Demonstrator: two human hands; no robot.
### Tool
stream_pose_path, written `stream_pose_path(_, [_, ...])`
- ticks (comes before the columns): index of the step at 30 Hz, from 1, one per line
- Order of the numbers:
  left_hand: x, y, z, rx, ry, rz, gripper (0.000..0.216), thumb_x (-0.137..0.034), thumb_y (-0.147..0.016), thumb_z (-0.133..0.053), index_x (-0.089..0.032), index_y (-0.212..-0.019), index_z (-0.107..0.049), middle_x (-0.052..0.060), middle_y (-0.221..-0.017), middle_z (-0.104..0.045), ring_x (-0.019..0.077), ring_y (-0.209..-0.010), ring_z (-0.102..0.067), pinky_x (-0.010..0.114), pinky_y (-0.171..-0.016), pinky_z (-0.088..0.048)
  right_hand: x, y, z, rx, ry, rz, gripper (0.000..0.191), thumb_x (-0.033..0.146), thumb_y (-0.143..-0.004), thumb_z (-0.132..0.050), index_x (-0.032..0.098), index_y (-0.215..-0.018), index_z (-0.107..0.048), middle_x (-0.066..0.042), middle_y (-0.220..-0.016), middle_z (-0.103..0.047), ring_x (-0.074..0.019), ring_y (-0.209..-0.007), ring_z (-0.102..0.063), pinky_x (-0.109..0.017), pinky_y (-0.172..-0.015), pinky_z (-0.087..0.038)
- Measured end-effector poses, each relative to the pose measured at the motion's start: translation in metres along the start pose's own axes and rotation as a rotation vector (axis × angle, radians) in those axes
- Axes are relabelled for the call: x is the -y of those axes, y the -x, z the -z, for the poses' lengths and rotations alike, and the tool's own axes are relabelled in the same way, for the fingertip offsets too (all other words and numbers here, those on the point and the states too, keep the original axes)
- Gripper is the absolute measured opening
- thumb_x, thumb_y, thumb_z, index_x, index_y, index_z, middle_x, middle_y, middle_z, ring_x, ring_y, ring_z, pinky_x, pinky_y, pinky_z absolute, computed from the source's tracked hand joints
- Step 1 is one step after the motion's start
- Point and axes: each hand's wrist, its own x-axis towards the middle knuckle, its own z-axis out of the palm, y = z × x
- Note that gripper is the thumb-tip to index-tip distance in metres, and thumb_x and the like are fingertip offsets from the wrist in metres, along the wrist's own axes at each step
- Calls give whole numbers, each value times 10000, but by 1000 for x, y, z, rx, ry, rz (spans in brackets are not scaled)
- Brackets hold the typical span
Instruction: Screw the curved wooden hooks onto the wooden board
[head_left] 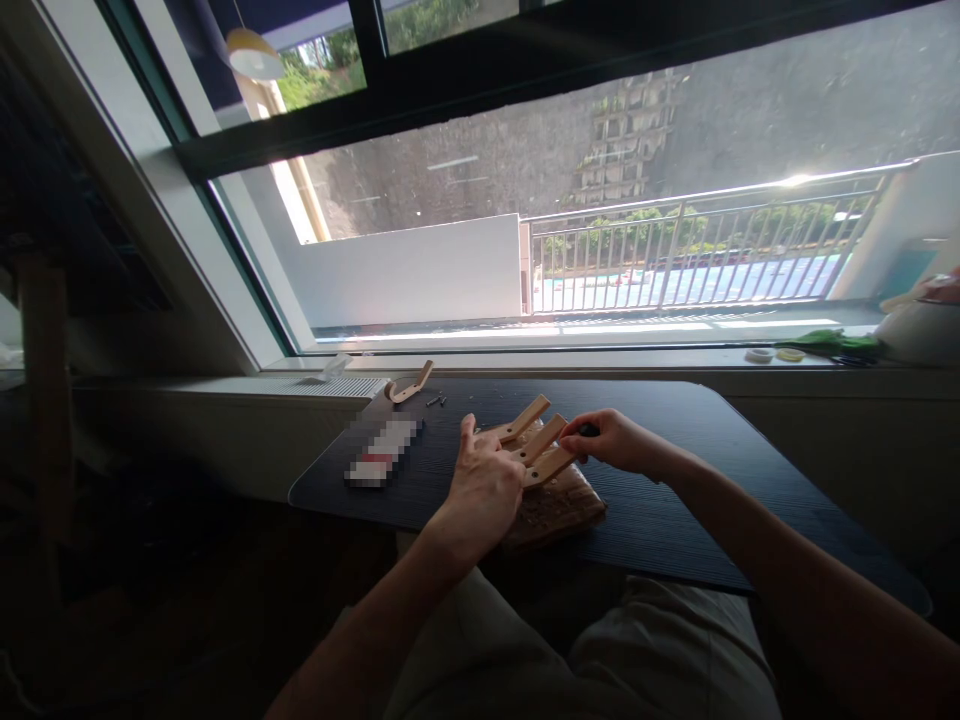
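Several bent wooden hooks [551,466] with dark holes lie side by side on a brown, wrinkled, plastic-wrapped bundle [574,505]. My left hand [486,480] is closed over their near-left ends, thumb raised, and hides part of them. My right hand [616,441] is closed in a pinch at the right of the hooks, its fingertips beside the nearest hook. A small dark object [589,430] shows between those fingers; its kind cannot be made out. Farther left, another wooden hook [410,385] lies loose on the table, with a few screws [436,400] beside it.
The dark table [675,480] stands against a window sill. A blurred-out white and red packet [384,452] lies at its left. On the sill are clear plastic [335,367], tape rolls [789,355] and green leaves [836,343]. My lap is below the table's front edge.
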Motion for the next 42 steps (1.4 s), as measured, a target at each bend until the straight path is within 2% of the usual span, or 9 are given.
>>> stream_pose_path(9, [-2,-2,-1,28,-6,-7,235,-204,-809,-463,-212,-711,-677,64,-741,-678,247,-892,-530,585,-1024,-77,-4,-1,2,14,151,-19,335,426,-693,-597,137,-849,-658,-13,-638,-626,-108,-561,-521,-220,-513,-389])
stream_pose_path(11, [-2,-2,0,37,3,-13,237,-191,-801,-467,-226,-706,-681,57,-729,-677,245,-894,-530,584,-1026,-70,8,5,12,-62,298,21,364,452,-675,-610,154,-878,-665,-19,-687,-632,-112,-587,-520,-219,-519,-371])
stream_pose_path(14, [-1,-3,1,53,17,-30,225,-199,-789,-481,-238,-699,-683,50,-727,-678,244,-896,-533,580,-1032,-62,46,19,27,-306,382,121,335,438,-687,-604,172,-882,-660,-16,-668,-604,-103,-582,-489,-219,-518,-345])
stream_pose_path(16, [-1,-3,2,70,18,-41,217,-204,-782,-489,-235,-692,-684,52,-720,-678,246,-893,-541,583,-1031,-71,77,26,27,-420,222,221,261,402,-712,-580,166,-798,-648,-3,-624,-562,-82,-544,-446,-210,-499,-332])
stream_pose_path(19, [-1,-4,1,55,16,-45,219,-218,-785,-492,-224,-691,-690,59,-711,-675,241,-875,-556,581,-1030,-92,106,26,7,-325,-167,322,283,423,-747,-538,165,-631,-547,35,-531,-449,-49,-464,-359,-193,-441,-281])
stream_pose_path(22, [-1,-4,-2,19,7,-46,241,-230,-793,-491,-214,-653,-687,63,-661,-652,231,-825,-569,576,-1026,-107,102,11,-27,-241,-455,338,365,429,-759,-523,175,-529,-396,53,-481,-375,-36,-419,-278,-187,-395,-219])
stream_pose_path(25, [0,-4,-6,-17,2,-56,233,-206,-774,-512,-192,-607,-674,71,-614,-627,237,-798,-574,572,-1022,-107,82,-7,-52,-239,-700,284,386,400,-752,-529,191,-513,-310,73,-459,-298,-31,-394,-204,-188,-369,-150])
stream_pose_path(31, [1,-3,-10,-21,-46,-60,193,-178,-772,-512,-186,-664,-673,62,-647,-637,236,-819,-572,553,-1037,-98,68,-17,-63,-254,-849,236,396,379,-725,-561,193,-510,-285,77,-452,-301,-29,-387,-192,-185,-359,-132])
stream_pose_path(42, [3,-3,-11,16,-108,-75,202,-240,-800,-497,-202,-703,-670,45,-677,-640,238,-872,-554,551,-1039,-84,63,-20,-73,-242,-882,233,380,337,-727,-551,192,-498,-285,83,-426,-304,-25,-365,-199,-180,-344,-135])
